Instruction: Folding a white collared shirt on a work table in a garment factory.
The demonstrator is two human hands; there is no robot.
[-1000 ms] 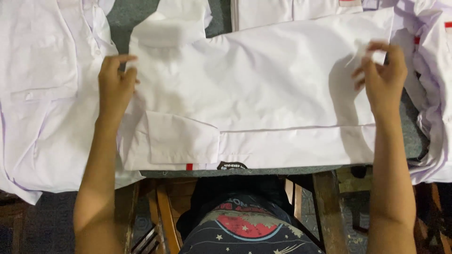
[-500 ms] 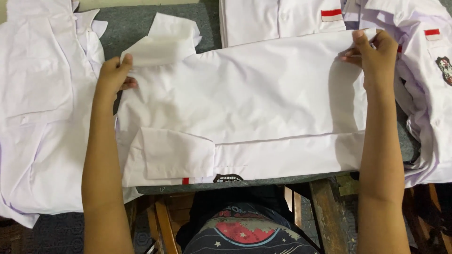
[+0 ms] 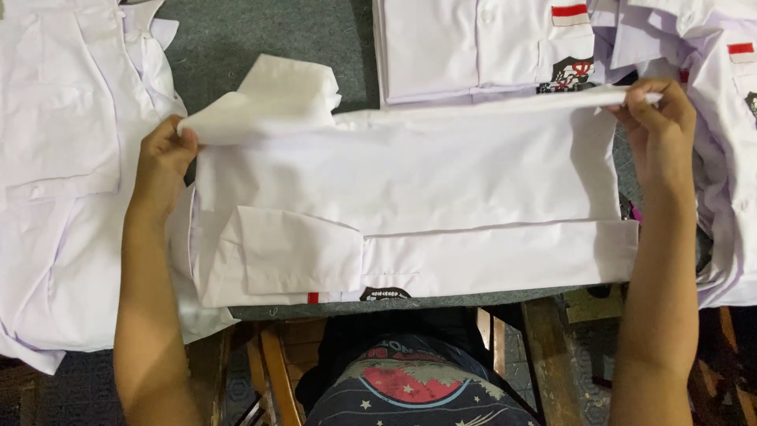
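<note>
Both hands, left hand and right hand, pinch the soft, light white shirt by its far edge corners on the table.

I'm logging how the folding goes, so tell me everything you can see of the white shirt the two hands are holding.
The white shirt lies crosswise on the grey table, partly folded into a long rectangle. It looks like thin woven cloth. A short sleeve is folded over its near left part, and a small red tab and dark patch show at the near edge. The left hand pinches the far left corner, the right hand the far right, lifting that far edge.
</note>
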